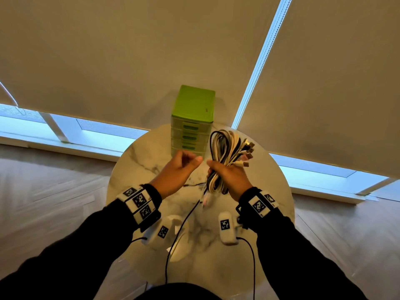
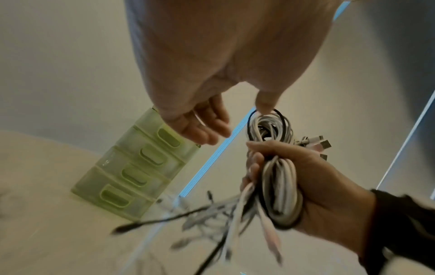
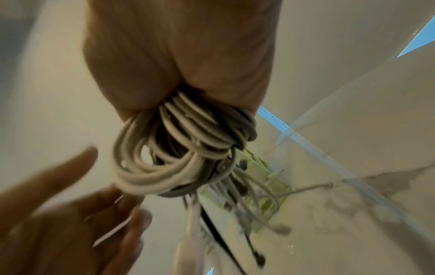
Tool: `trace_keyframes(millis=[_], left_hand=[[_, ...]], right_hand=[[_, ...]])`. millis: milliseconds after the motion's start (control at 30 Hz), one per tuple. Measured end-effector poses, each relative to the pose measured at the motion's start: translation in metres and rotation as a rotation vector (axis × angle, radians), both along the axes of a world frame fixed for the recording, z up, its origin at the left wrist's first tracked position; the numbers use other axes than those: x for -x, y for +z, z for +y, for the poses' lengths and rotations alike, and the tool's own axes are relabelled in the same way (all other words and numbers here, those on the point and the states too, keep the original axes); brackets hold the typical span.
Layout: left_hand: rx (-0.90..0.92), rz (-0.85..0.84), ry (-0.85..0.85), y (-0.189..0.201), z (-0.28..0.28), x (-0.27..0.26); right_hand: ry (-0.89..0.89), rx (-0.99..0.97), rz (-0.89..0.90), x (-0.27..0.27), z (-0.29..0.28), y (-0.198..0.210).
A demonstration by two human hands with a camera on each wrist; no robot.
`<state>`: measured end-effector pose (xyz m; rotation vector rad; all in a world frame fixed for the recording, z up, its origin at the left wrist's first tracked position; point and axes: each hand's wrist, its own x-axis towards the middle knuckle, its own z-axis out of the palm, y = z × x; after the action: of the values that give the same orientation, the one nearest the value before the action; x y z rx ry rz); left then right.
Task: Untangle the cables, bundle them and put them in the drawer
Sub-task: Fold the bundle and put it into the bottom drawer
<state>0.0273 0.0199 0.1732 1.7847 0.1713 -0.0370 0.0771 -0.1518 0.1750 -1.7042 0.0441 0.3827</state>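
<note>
A coil of smooth white and black cables [image 1: 220, 156] is gripped in the right hand [image 1: 229, 176], held above the middle of the round, marble-patterned table [image 1: 138, 161]. The loops stand up out of the fist, metal plugs fan out to the right, and loose ends hang blurred below — some reach the tabletop. The fingers are curled tightly round the bundle's waist, as the right wrist view shows [image 3: 188, 145].

The left hand [image 1: 179, 169] is held just beside the bundle, apart from it, with fingers loosely curled and nothing clearly held; in the left wrist view the fingers [image 2: 207, 126] appear half open.

At the far edge of the table a boxy, translucent green plastic chest [image 1: 192, 118] is stood — four stacked drawers, all closed, with oval recessed handles. What lies inside cannot be told.
</note>
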Motion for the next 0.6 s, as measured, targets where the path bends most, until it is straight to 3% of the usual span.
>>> trace_keyframes(millis=[167,267,367,500,600], left_hand=[[0.361,0.409,-0.264,-0.014,-0.022,0.025],[0.721,0.448,-0.088,-0.028,-0.047,0.02],[1.065,0.255,0.19,-0.025,-0.054,0.008],[0.988,0.167,0.372,-0.013,-0.041,-0.004],[0.877,0.141,0.395,-0.01,-0.041,-0.005]], right_hand=[[-0.075,-0.082,-0.04,-0.009,0.0,0.012],[-0.034,-0.228,0.041,-0.001,0.009,0.016],[-0.016,-0.401,0.103,0.01,0.015,0.018],[0.061,-0.448,0.184,0.02,0.013,0.018],[0.124,-0.392,0.223,0.022,0.009,0.024]])
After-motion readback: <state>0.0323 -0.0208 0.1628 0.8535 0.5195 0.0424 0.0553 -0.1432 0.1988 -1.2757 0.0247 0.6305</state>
